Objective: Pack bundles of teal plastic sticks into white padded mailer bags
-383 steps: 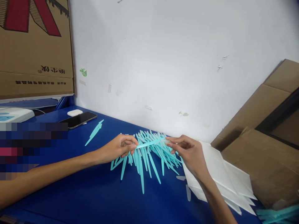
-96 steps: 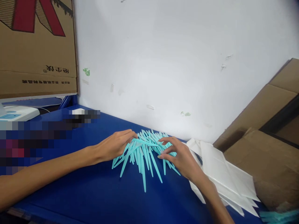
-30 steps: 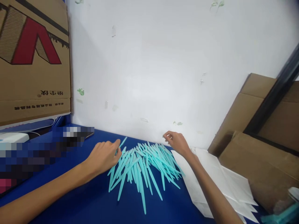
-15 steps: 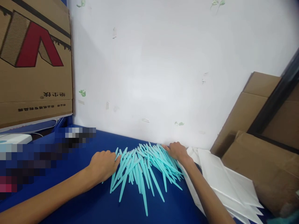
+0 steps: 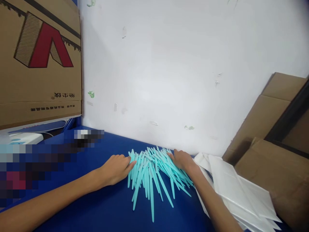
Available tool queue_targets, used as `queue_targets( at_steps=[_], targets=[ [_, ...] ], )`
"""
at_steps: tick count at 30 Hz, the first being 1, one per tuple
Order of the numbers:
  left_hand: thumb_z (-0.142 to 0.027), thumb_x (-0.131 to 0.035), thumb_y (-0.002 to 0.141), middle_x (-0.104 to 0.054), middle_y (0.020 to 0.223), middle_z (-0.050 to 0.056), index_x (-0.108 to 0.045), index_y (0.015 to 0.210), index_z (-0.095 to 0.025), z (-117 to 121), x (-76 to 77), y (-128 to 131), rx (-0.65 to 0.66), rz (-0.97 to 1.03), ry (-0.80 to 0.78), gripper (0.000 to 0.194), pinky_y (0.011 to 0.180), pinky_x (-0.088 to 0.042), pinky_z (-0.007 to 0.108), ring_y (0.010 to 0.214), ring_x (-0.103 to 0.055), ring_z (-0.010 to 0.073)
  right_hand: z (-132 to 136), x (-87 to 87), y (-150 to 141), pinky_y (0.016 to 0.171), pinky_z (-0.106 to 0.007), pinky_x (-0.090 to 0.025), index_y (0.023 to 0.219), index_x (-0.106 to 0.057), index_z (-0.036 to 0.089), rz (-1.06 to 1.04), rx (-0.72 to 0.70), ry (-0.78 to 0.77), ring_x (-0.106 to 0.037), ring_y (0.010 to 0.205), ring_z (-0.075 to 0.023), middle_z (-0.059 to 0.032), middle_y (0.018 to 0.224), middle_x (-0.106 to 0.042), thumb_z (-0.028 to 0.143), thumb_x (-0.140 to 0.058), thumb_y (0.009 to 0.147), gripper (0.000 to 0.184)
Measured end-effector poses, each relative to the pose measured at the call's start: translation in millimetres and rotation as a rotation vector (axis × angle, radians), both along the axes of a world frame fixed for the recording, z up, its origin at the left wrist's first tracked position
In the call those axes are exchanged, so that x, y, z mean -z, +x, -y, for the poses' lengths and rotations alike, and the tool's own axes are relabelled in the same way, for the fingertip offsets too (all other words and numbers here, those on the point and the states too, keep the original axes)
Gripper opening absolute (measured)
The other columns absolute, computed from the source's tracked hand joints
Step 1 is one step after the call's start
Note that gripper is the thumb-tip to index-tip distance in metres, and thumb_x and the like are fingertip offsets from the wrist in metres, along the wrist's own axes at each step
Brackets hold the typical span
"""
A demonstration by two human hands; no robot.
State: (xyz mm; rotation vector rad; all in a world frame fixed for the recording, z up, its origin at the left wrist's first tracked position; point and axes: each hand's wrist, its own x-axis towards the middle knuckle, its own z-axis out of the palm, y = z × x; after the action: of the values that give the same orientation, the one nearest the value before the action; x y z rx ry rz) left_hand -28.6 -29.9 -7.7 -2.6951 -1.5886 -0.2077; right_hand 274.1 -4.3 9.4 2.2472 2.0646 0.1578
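A fanned heap of slim turquoise plastic sticks (image 5: 151, 174) with tapered ends lies on the blue tabletop (image 5: 106, 206), close to the wall. My left hand (image 5: 118, 169) is at the heap's left side, its thumb over the nearest sticks and its fingers bent behind them. On the opposite side, my right hand (image 5: 182, 159) curls around the upper right sticks, thumb on the near face. Both hands press the heap from its two sides. The fingertips are partly hidden behind the sticks.
White paper-like sheets or bags (image 5: 238, 187) are stacked right of my right forearm. Cardboard (image 5: 263, 109) leans beyond them. A large printed carton (image 5: 48, 80) stands at the left, above a white device (image 5: 29, 138). The white wall (image 5: 154, 64) bounds the table's back.
My left hand has moved right, pushing the left-hand sticks inward, so the heap is narrower. My right hand stays at its right side. The whole view has shifted slightly.
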Motion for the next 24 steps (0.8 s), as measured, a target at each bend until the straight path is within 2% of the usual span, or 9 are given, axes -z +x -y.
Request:
queue_targets(
  at_steps=[14, 24],
  targets=[
    [-0.049, -0.014, 0.101, -0.070, 0.079, 0.013, -0.064, 0.084, -0.018, -1.9, -4.0, 1.5, -0.019, 0.004, -0.002, 0.061, 0.064, -0.043, 0.037, 0.072, -0.066, 0.0297, 4.6, 1.5, -29.8, 0.088, -0.037, -0.050, 0.118, -0.065, 0.004, -0.055, 0.066, -0.030, -0.067, 0.109, -0.0317, -0.0249, 0.115, -0.070, 0.045, -0.030, 0.103, 0.057],
    [-0.048, -0.015, 0.101, -0.071, 0.080, 0.014, -0.066, 0.087, -0.017, -4.1, 1.3, 0.5, 0.006, -0.003, 0.019, 0.061, 0.065, -0.045, 0.039, 0.075, -0.068, 0.0316, 13.6, 3.3, -56.7, 0.087, -0.037, -0.052, 0.117, -0.066, 0.004, -0.118, 0.046, -0.013, -0.068, 0.108, -0.0325, -0.0259, 0.113, -0.070, 0.038, -0.036, 0.102, 0.048]
  ],
)
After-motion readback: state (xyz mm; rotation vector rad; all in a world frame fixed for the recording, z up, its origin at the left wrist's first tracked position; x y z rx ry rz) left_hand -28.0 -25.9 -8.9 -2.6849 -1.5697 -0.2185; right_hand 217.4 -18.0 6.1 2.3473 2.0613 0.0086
